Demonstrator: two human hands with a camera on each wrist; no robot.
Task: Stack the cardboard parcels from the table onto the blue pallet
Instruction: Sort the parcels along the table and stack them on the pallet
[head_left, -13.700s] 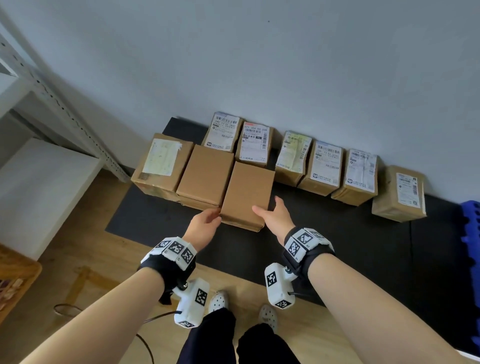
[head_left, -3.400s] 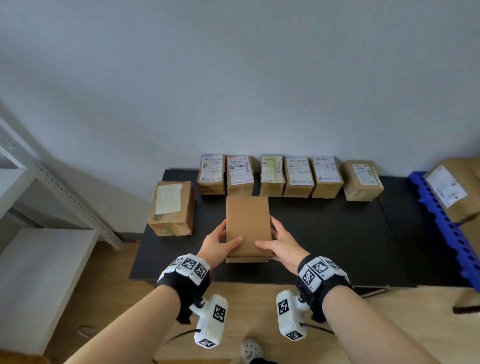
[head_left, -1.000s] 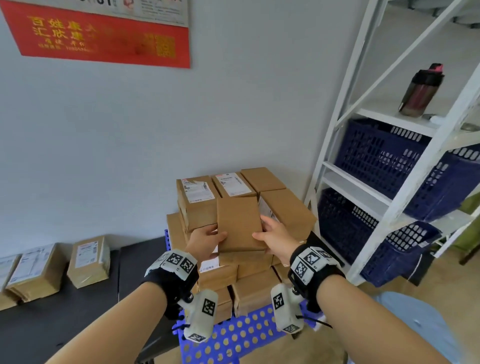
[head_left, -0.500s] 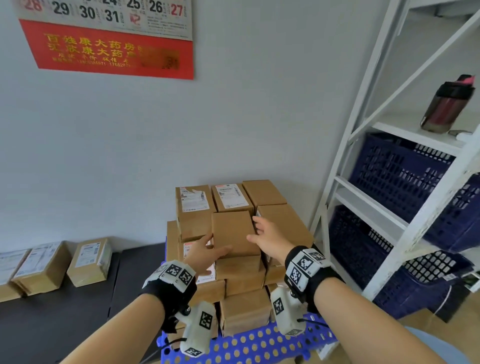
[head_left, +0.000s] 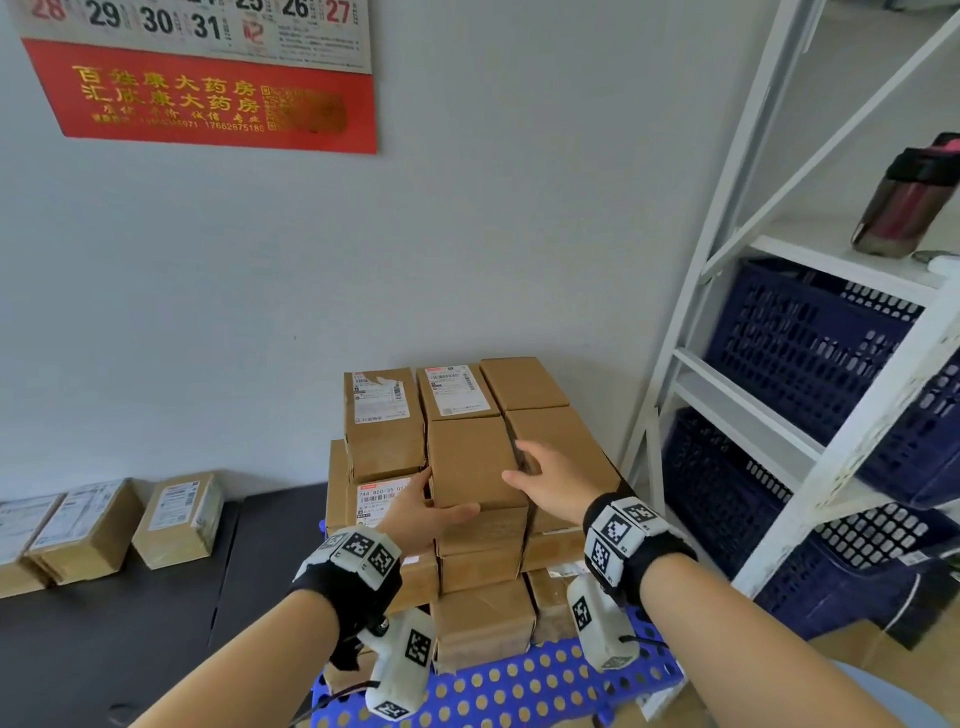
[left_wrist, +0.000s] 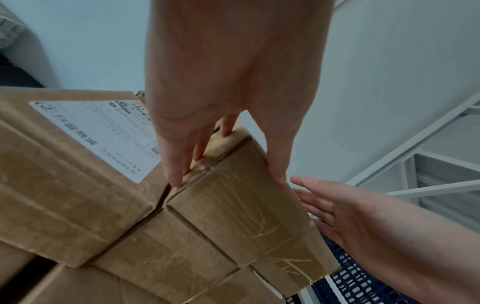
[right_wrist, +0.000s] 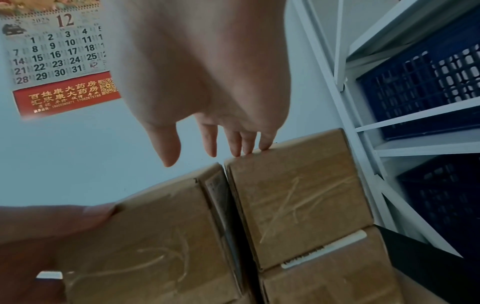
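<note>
A plain cardboard parcel (head_left: 470, 460) (left_wrist: 233, 205) (right_wrist: 155, 236) lies on top of the stack of parcels on the blue pallet (head_left: 519, 680), in the middle of the front row. My left hand (head_left: 426, 512) (left_wrist: 221, 102) holds its front-left corner. The fingers are wedged into the gap beside a labelled parcel (head_left: 382, 421), and the thumb lies along the top front edge. My right hand (head_left: 545, 478) (right_wrist: 207, 102) is off the plain parcel. Its straight fingers touch the top of the neighbouring parcel (head_left: 563, 441) (right_wrist: 298, 195) on the right.
Several labelled parcels (head_left: 176, 512) stand along the wall on the black table (head_left: 156, 623) at the left. White shelving (head_left: 727, 364) with dark blue crates (head_left: 810, 353) and a bottle (head_left: 909, 202) stands close on the right. A calendar (head_left: 208, 88) hangs on the wall.
I carried the plain parcel from the table to the pallet and set it on the stack. In the last half second my right hand came off it and moved right.
</note>
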